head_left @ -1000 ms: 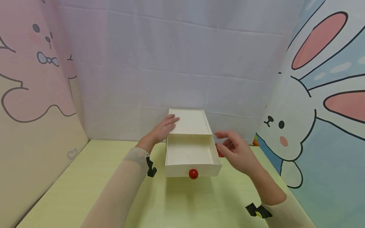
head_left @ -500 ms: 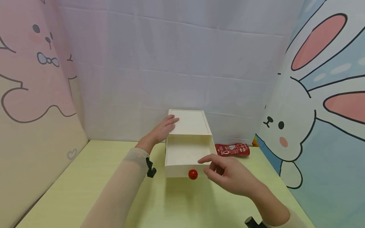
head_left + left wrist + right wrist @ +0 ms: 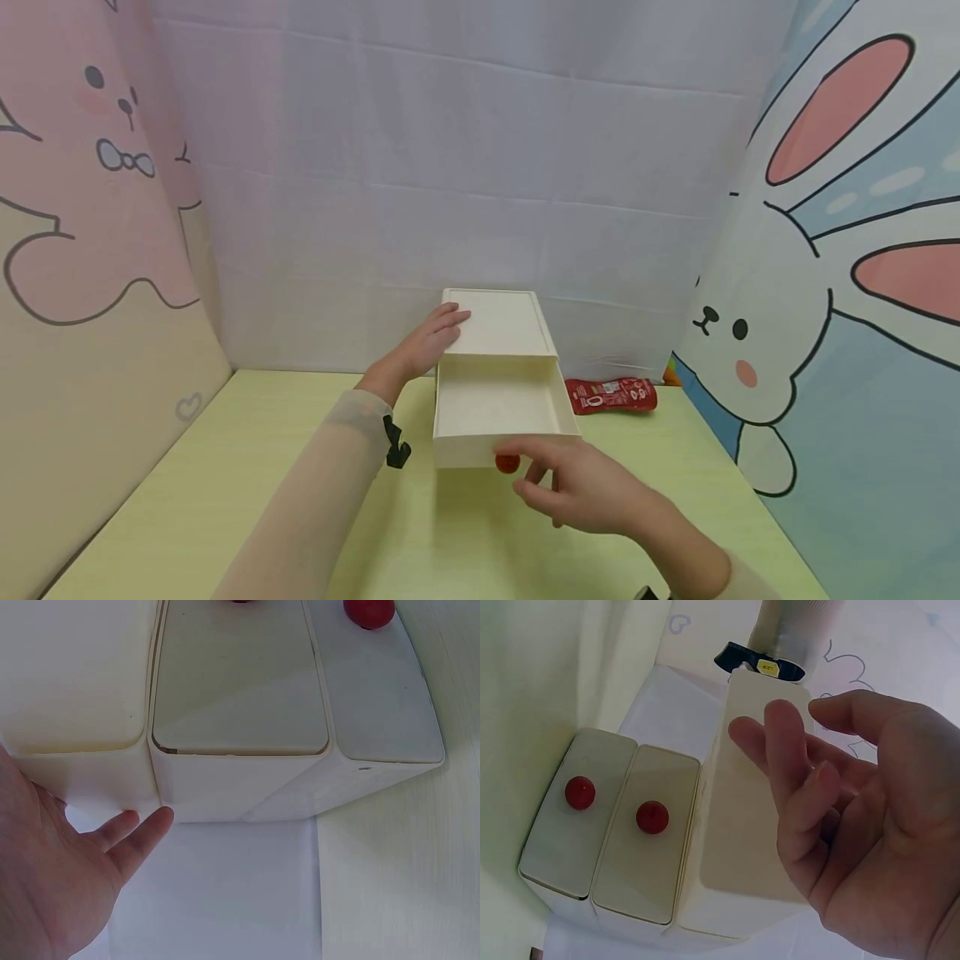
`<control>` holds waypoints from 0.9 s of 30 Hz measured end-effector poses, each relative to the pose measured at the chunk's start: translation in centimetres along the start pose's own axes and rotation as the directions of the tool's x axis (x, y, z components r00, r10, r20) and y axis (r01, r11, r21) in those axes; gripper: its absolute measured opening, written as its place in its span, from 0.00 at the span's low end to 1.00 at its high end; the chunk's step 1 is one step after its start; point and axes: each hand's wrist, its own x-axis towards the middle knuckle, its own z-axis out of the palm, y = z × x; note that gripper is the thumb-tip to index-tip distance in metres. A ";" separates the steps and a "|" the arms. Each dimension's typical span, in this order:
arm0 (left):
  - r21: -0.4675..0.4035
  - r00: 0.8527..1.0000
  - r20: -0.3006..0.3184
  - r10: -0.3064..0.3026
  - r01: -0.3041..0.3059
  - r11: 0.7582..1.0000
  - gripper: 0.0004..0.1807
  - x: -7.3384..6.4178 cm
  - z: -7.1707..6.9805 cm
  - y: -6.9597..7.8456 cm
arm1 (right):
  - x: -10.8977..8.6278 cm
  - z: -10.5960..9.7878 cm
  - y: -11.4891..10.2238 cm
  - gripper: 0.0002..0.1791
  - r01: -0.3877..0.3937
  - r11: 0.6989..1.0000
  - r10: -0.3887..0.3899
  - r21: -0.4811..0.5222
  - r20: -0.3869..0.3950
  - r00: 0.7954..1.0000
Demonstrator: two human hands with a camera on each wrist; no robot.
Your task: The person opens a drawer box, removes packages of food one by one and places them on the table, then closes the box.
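Note:
A small white drawer cabinet [image 3: 502,321] stands at the back of the table, its top drawer [image 3: 498,404] pulled far out with the bare inner floor showing. My left hand [image 3: 429,337] rests on the cabinet's top left edge, fingers mostly straight. In front of the drawer is my right hand [image 3: 585,483], loosely bent, index finger over the red round knob [image 3: 507,465] and thumb below it. Whether it touches the knob I cannot tell; in the right wrist view the fingers hide it. Two lower drawers, pushed in, show a lower red knob [image 3: 652,817] each.
A red printed packet [image 3: 611,395] lies on the table right of the cabinet, near the back wall. Pale yellow-green table surface [image 3: 300,467] stretches to the left and front. Cartoon-printed side walls [image 3: 885,350] and a white back cloth [image 3: 465,167] enclose it.
My right hand has come from beside the cabinet's right side, forward and left to the drawer's knob, uncovering the red packet. My left hand and the drawer have stayed put.

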 end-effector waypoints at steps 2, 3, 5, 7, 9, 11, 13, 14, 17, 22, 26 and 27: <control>0.005 1.000 -0.001 -0.002 0.002 1.000 0.31 0.0 0.0 0.1 | 0.1 0.2 0.2 0.24 -0.001 1.000 0.001 0.006 0.012 1.000; 0.008 1.000 -0.002 -0.003 0.003 1.000 0.31 0.0 0.1 0.1 | 0.1 0.3 0.2 0.25 -0.004 1.000 0.004 0.010 0.016 1.000; 0.011 1.000 -0.004 -0.004 0.004 1.000 0.31 0.0 0.1 0.2 | 0.2 0.5 0.4 0.26 -0.011 1.000 0.011 0.001 0.015 1.000; 0.014 1.000 -0.008 -0.004 0.004 1.000 0.31 -0.1 0.1 0.2 | 0.2 0.7 0.6 0.26 -0.007 1.000 0.007 -0.016 0.005 1.000; 0.016 1.000 -0.009 -0.003 0.003 1.000 0.32 0.0 0.2 0.1 | 0.2 0.9 0.9 0.26 -0.003 0.999 0.003 -0.033 -0.012 1.000; 0.017 1.000 -0.011 -0.001 0.001 1.000 0.32 0.0 0.2 0.1 | 0.3 1.1 1.1 0.24 0.014 0.999 -0.016 -0.039 -0.035 0.999; 0.016 1.000 -0.010 -0.001 0.002 1.000 0.32 0.1 0.3 0.0 | 0.5 1.3 1.1 0.21 0.030 0.999 -0.031 -0.017 -0.058 0.998; 0.017 1.000 -0.010 -0.001 0.001 1.000 0.32 0.1 0.3 0.1 | 0.6 1.4 1.2 0.19 0.043 0.999 -0.044 -0.005 -0.071 0.996; 0.014 1.000 -0.008 0.002 -0.002 1.000 0.31 0.0 0.3 0.1 | 0.9 1.7 1.3 0.16 0.080 0.997 -0.077 0.021 -0.111 0.991; 0.014 1.000 -0.006 0.008 -0.008 1.000 0.31 -0.1 0.3 0.3 | 1.1 2.0 1.6 0.14 0.107 0.994 -0.104 0.014 -0.147 0.984; 0.017 1.000 -0.007 0.005 -0.005 1.000 0.31 -0.1 0.2 0.2 | 1.3 2.1 1.7 0.13 0.122 0.992 -0.121 -0.003 -0.165 0.979; 0.018 1.000 -0.007 0.003 -0.003 1.000 0.31 -0.1 0.2 0.2 | 1.4 2.1 1.7 0.13 0.127 0.992 -0.126 -0.008 -0.168 0.978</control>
